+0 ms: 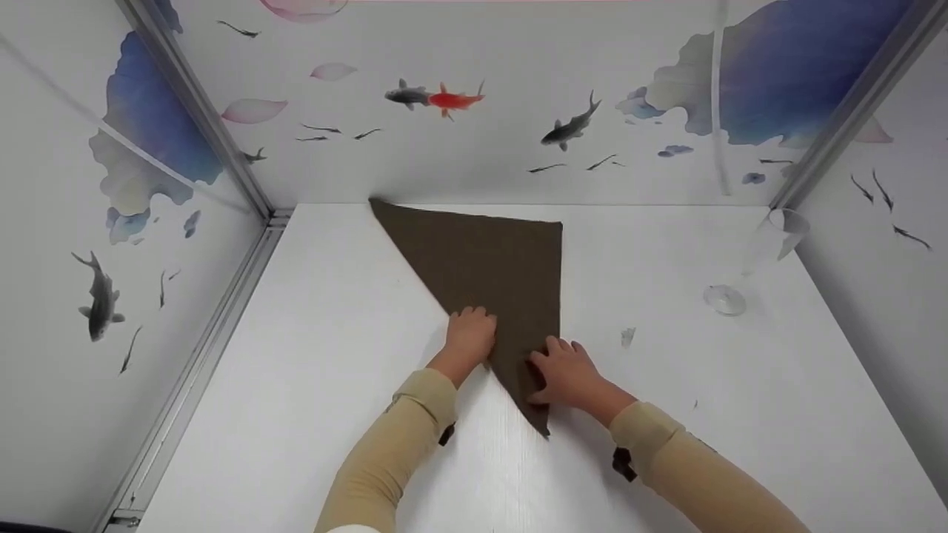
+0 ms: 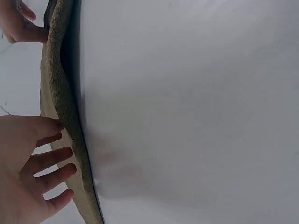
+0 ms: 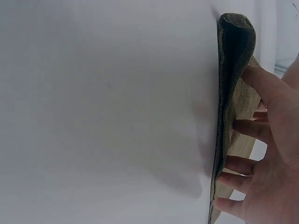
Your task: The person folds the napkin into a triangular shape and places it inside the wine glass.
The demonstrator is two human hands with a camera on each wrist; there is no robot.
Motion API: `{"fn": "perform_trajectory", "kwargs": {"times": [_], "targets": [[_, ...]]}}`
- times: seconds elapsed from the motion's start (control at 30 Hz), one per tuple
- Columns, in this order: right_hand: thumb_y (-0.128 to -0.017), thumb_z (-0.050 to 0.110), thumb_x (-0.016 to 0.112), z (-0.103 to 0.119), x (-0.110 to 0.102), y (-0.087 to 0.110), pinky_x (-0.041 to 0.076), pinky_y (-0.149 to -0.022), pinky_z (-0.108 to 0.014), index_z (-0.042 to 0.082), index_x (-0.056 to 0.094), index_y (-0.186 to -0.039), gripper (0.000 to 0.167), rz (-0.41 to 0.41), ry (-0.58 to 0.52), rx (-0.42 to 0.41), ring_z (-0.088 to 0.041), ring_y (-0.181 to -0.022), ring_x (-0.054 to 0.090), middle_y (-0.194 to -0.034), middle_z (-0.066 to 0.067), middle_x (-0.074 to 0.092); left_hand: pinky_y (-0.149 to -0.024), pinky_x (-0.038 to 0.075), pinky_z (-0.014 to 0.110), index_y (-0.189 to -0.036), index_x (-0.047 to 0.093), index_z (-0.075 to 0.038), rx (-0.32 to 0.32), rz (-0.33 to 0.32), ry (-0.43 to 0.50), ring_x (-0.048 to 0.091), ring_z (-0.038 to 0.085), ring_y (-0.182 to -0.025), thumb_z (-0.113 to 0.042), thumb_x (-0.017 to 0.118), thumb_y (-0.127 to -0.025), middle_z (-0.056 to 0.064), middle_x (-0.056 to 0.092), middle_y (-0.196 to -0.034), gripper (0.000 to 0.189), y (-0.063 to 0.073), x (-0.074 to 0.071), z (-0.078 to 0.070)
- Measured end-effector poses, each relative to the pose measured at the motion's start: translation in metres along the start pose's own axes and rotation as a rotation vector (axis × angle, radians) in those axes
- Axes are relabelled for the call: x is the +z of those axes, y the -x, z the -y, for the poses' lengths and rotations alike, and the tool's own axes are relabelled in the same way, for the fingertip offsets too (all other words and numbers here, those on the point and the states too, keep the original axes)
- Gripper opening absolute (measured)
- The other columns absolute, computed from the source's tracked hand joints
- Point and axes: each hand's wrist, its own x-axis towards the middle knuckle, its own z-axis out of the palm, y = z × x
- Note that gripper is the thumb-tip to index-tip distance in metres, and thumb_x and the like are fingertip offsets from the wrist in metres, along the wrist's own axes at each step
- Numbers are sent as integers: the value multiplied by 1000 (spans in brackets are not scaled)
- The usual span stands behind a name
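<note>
A dark brown cloth (image 1: 489, 259) lies folded on the white table, tapering to a narrow point toward me. My left hand (image 1: 472, 337) rests on its slanted left edge. In the left wrist view, that hand's fingers are spread and fairly straight against the cloth (image 2: 83, 182). Near the cloth's narrow end, my right hand (image 1: 570, 374) touches the right edge. Its thumb and fingers lie spread along the cloth (image 3: 243, 105) in the right wrist view, where the folded layers gape a little at one end.
On the white table (image 1: 333, 318), a clear round piece (image 1: 724, 300) and a clear cup-like object (image 1: 789, 231) stand at the right. A small translucent scrap (image 1: 628, 337) lies right of the cloth. White panels with printed fish enclose the back and sides.
</note>
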Motion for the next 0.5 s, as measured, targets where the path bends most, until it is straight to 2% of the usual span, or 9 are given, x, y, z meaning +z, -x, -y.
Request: {"fn": "perform_trajectory", "kwargs": {"times": [0.2,0.37,0.5], "targets": [[-77,55,76,5,2,-2,39,-96,-56,5,61,-123,69,-26,25,-8,-37,-112,51,-117,-20,50,-97,42,49,-123,64,-12,26,28,32,53,29,-114,-40,56,-98,7,60,-119,38,10,-1,-6],[-78,56,75,9,0,-3,40,-93,-56,6,62,-123,69,-27,27,0,-37,-109,51,-116,-20,50,-102,37,52,-135,57,-12,68,102,69,50,30,-123,-49,60,-94,8,56,-131,55,19,-2,-9],[-79,58,73,13,1,-4,42,-90,-55,6,62,-121,68,-22,29,5,-37,-107,51,-113,-19,51,-103,36,53,-139,54,-14,92,137,59,49,31,-125,-51,65,-90,8,54,-136,62,25,-3,-10]]}}
